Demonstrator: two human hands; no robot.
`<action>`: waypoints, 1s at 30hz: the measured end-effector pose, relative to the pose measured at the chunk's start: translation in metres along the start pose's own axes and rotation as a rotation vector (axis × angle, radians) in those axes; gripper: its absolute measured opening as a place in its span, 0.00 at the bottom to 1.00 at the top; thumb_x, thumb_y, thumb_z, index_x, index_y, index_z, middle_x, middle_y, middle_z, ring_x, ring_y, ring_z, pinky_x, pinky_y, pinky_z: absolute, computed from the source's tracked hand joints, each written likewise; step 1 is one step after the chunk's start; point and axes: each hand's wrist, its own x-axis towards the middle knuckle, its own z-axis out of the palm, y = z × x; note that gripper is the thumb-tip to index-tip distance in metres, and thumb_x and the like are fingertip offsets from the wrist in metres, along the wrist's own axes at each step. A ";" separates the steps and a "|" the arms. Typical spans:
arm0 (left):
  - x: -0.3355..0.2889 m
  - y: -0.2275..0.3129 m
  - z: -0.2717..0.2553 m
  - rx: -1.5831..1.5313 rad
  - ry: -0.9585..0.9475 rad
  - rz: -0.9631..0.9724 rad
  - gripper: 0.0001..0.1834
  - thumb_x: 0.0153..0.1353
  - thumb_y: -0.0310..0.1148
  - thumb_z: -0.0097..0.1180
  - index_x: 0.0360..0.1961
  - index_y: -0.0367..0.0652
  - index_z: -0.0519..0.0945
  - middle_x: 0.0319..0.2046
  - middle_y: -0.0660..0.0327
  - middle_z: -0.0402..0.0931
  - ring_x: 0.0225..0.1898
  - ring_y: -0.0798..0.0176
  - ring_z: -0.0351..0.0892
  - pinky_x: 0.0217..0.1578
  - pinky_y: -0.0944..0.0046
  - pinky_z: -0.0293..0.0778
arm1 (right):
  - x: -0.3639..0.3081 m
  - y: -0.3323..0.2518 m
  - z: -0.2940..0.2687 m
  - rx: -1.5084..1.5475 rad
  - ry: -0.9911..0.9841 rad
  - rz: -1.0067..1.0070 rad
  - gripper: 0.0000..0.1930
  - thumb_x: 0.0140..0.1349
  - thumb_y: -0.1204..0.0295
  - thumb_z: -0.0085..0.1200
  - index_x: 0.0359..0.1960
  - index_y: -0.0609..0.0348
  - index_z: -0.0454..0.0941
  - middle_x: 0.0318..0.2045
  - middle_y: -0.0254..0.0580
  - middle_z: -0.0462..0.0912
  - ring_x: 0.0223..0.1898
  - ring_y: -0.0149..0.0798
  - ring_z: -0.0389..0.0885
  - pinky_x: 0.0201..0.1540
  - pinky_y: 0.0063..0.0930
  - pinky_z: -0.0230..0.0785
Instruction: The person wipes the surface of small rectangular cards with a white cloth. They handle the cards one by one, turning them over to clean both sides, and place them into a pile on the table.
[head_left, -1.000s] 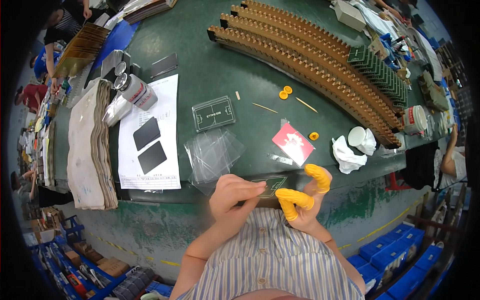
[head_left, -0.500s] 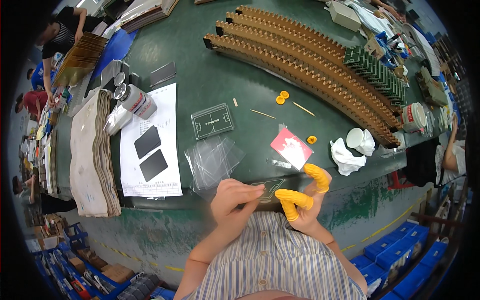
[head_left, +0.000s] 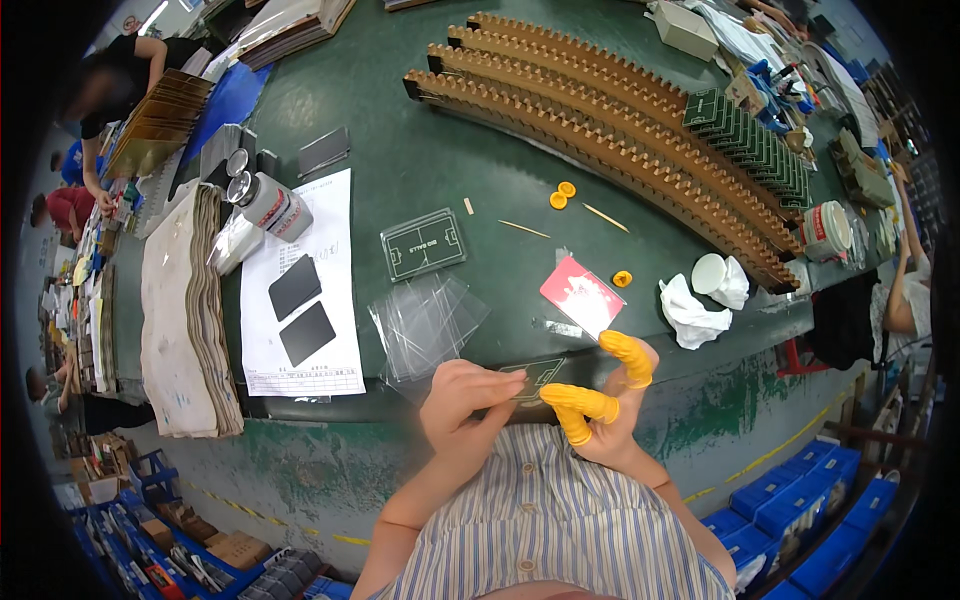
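My left hand (head_left: 462, 408) and my right hand (head_left: 606, 402) hold a small dark green flat plate (head_left: 537, 379) between them at the near edge of the green table (head_left: 420, 120). The right hand wears orange finger cots on thumb and two fingers. My left fingers pinch the plate's left edge. A stack of clear plastic sleeves (head_left: 425, 320) lies just beyond the left hand. A second green plate (head_left: 423, 243) rests farther out. A red card (head_left: 582, 296) sits beyond the right hand.
A white paper sheet (head_left: 300, 290) carries two black squares. Folded cloth stack (head_left: 185, 315) lies at left beside metal cans (head_left: 268, 205). Long brown notched racks (head_left: 610, 130) curve across the back. White rag (head_left: 692, 310), orange rings (head_left: 560, 194), another person (head_left: 110, 90) at far left.
Both hands stay at the table edge on the green plate; the left fingers have shifted slightly along its edge. The view has drifted a little.
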 end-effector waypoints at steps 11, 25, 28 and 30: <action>-0.001 0.000 -0.001 0.004 0.001 0.012 0.12 0.42 0.14 0.62 0.28 0.40 0.81 0.32 0.59 0.83 0.33 0.64 0.77 0.38 0.64 0.67 | 0.001 -0.002 -0.002 -0.011 -0.012 0.027 0.13 0.50 0.67 0.61 0.39 0.36 0.84 0.51 0.42 0.72 0.52 0.47 0.60 0.53 0.38 0.55; -0.003 0.000 0.000 -0.024 0.003 -0.002 0.13 0.41 0.13 0.61 0.28 0.39 0.81 0.32 0.58 0.83 0.33 0.63 0.76 0.39 0.64 0.67 | 0.000 -0.006 -0.004 -0.024 -0.020 0.009 0.13 0.50 0.66 0.59 0.39 0.34 0.83 0.50 0.34 0.74 0.51 0.44 0.61 0.53 0.38 0.52; -0.003 0.000 0.000 -0.019 0.007 0.005 0.13 0.41 0.13 0.61 0.28 0.40 0.81 0.32 0.58 0.83 0.33 0.63 0.76 0.39 0.65 0.67 | 0.003 -0.006 -0.004 -0.043 -0.019 -0.012 0.13 0.50 0.67 0.59 0.39 0.34 0.83 0.50 0.34 0.74 0.51 0.44 0.61 0.53 0.37 0.51; -0.003 -0.002 0.000 -0.019 0.007 0.010 0.13 0.41 0.13 0.61 0.28 0.40 0.81 0.32 0.58 0.83 0.33 0.63 0.76 0.39 0.64 0.67 | 0.004 -0.005 -0.004 -0.046 -0.008 0.005 0.13 0.50 0.68 0.59 0.39 0.35 0.83 0.49 0.34 0.75 0.51 0.44 0.61 0.53 0.37 0.51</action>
